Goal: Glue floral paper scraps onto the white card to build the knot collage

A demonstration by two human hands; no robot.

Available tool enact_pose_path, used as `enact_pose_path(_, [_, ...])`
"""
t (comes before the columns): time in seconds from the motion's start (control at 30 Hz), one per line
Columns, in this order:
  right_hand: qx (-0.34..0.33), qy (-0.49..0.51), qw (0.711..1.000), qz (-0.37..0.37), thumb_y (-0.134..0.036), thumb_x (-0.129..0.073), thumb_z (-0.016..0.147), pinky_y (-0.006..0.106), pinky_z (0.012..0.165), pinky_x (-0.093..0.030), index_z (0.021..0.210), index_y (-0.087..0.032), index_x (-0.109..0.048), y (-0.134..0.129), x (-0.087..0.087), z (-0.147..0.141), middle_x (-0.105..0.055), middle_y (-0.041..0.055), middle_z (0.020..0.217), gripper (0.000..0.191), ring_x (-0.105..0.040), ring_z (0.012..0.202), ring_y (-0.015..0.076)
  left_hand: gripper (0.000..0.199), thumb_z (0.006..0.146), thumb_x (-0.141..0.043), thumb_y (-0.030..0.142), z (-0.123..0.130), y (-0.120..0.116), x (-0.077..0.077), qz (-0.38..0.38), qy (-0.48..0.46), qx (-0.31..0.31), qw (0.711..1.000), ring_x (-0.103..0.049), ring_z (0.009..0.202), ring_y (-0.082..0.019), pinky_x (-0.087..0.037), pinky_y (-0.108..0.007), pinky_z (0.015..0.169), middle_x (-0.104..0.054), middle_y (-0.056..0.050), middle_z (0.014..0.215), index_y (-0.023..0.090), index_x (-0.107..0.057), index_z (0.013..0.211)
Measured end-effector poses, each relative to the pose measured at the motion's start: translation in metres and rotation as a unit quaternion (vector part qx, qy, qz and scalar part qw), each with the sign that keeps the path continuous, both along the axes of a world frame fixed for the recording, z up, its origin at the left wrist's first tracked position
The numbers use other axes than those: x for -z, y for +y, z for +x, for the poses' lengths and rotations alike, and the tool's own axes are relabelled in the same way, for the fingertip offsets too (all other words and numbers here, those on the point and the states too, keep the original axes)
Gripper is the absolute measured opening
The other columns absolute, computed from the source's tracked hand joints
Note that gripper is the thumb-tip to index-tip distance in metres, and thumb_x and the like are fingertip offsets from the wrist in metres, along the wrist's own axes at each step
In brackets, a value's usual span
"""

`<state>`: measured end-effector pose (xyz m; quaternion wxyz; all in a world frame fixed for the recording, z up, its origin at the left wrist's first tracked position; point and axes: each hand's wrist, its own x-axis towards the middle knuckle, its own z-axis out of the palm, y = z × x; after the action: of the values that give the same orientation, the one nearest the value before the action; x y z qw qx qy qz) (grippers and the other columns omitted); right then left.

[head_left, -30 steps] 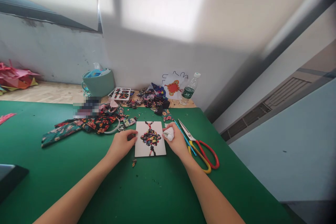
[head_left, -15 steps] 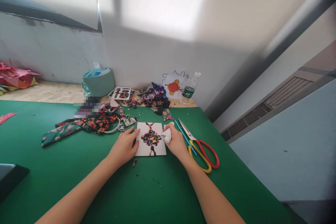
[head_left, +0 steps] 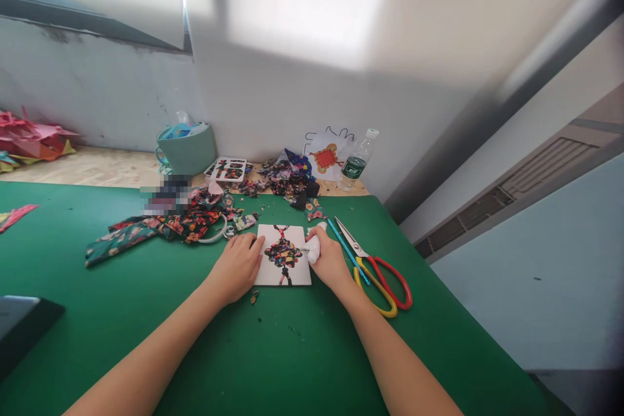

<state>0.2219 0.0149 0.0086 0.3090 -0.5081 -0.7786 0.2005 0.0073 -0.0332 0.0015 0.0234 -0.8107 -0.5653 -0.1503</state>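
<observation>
A square white board (head_left: 300, 276) lies flat on the green tabletop, bearing a knot-shaped pattern of colourful patterned fabric scraps (head_left: 283, 253). Along the board's left edge, my left hand (head_left: 238, 266) is closed with its fingertips on the edge. My right hand (head_left: 332, 259) pinches a crumpled white tissue (head_left: 312, 249) at the right edge, beside the fabric pattern. Part of the tissue is hidden behind my fingers. To the right of that hand lie a blue pencil-like stick (head_left: 347, 248) and scissors (head_left: 363, 257) with one red and one yellow handle.
Floral cloth (head_left: 166, 226) is heaped at left, near a white ring (head_left: 217, 231). Behind are a green basket (head_left: 190, 149), a scrap pile (head_left: 288, 175), a knot drawing (head_left: 325, 157) and a plastic bottle (head_left: 357, 161). A dark object (head_left: 29, 331) sits at the left edge.
The view has shifted slightly. My left hand's fingers have drawn closer together on the board's edge. My right hand keeps the tissue near the same spot by the pattern.
</observation>
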Motion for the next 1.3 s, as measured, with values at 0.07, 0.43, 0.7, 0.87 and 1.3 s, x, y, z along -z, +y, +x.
enact_pose_path(0.07, [-0.002,0.0,1.0,-0.001,-0.009,-0.042,0.062,0.023,0.055,-0.034,0.082,-0.022,-0.045,0.0,0.001,0.0,-0.058,0.0012,0.074,0.024,-0.053,0.062,0.0162,0.037,0.086,-0.031,0.023,-0.001,0.001,0.0,0.0,-0.004,0.0,1.0,-0.046,0.101,-0.023,-0.034,-0.04,0.091,-0.051,-0.013,0.107,0.012,-0.045,0.119])
enact_pose_path(0.43, [0.009,0.008,1.0,-0.01,-0.011,-0.043,0.063,0.024,0.055,-0.035,0.083,-0.022,-0.046,-0.001,0.0,-0.001,-0.06,0.0014,0.075,0.023,-0.054,0.061,0.0164,0.038,0.082,-0.034,0.016,-0.004,0.004,0.001,-0.008,-0.047,0.001,0.999,-0.048,0.102,-0.023,-0.03,-0.041,0.097,-0.052,-0.012,0.109,0.012,-0.047,0.117])
enact_pose_path(0.7, [0.035,0.044,0.997,-0.05,-0.019,-0.05,0.065,0.026,0.06,-0.039,0.084,-0.024,-0.044,0.001,0.002,0.0,-0.061,0.0012,0.078,0.02,-0.057,0.068,0.0182,0.04,0.081,-0.033,0.012,-0.011,0.009,0.004,-0.021,-0.118,-0.051,0.991,-0.047,0.109,-0.023,-0.034,-0.04,0.096,-0.053,-0.014,0.115,0.009,-0.045,0.119])
enact_pose_path(0.87, [0.017,0.08,0.994,-0.079,-0.024,-0.054,0.067,0.027,0.062,-0.04,0.085,-0.024,-0.042,0.002,0.006,0.0,-0.061,0.0007,0.079,0.022,-0.057,0.068,0.0182,0.04,0.081,-0.033,0.014,-0.008,0.008,0.004,-0.033,-0.15,-0.046,0.987,-0.048,0.109,-0.021,-0.037,-0.037,0.096,-0.053,-0.011,0.119,0.01,-0.045,0.119])
enact_pose_path(1.3, [-0.043,-0.236,0.968,0.078,-0.002,-0.043,0.071,0.024,0.062,-0.036,0.121,-0.025,-0.04,0.009,-0.017,0.025,-0.05,0.0073,0.1,0.055,-0.05,0.078,0.0161,0.04,0.076,-0.045,0.018,-0.011,0.008,0.007,0.03,-0.124,-0.067,0.99,-0.047,0.105,-0.026,-0.037,-0.043,0.091,-0.053,-0.011,0.112,0.016,-0.046,0.116])
